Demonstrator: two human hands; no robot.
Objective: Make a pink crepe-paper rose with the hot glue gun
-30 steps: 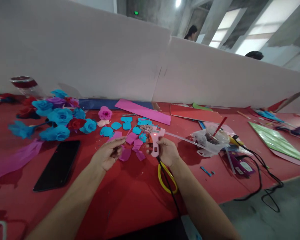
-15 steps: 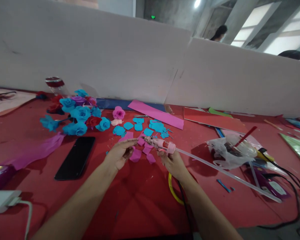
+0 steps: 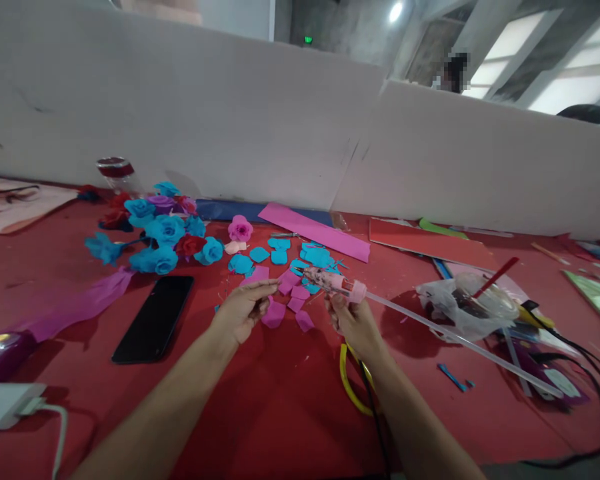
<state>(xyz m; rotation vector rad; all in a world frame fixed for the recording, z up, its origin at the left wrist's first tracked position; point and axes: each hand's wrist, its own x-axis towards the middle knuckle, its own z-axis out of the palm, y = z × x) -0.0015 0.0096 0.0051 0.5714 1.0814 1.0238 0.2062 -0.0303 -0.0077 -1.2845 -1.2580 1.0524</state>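
A pink hot glue gun (image 3: 341,285) is in my right hand (image 3: 357,328), which is wrapped round its handle. From its back end sticks out a long, clear glue stick (image 3: 445,335), slanting down to the right. The nozzle points left, a little past the fingertips of my left hand (image 3: 240,310). Those fingertips are pinched together; what they hold, if anything, is too small to name. Beneath and between the hands lie several magenta paper pieces (image 3: 273,313). Behind them are blue paper petals (image 3: 279,257) and a pink paper flower (image 3: 241,229).
To the left are a bunch of paper flowers (image 3: 165,230), a black phone (image 3: 153,320) and a white charger (image 3: 10,405). At right stand a cup in a plastic bag (image 3: 445,307) and a purple device (image 3: 555,377) with black cables. A yellow ring (image 3: 347,383) lies by my right wrist. A white partition (image 3: 205,113) rises behind.
My right hand has drawn the glue gun slightly to the right, so its nozzle is farther from my left fingertips. My left hand has stayed nearly in place; the view has shifted a little.
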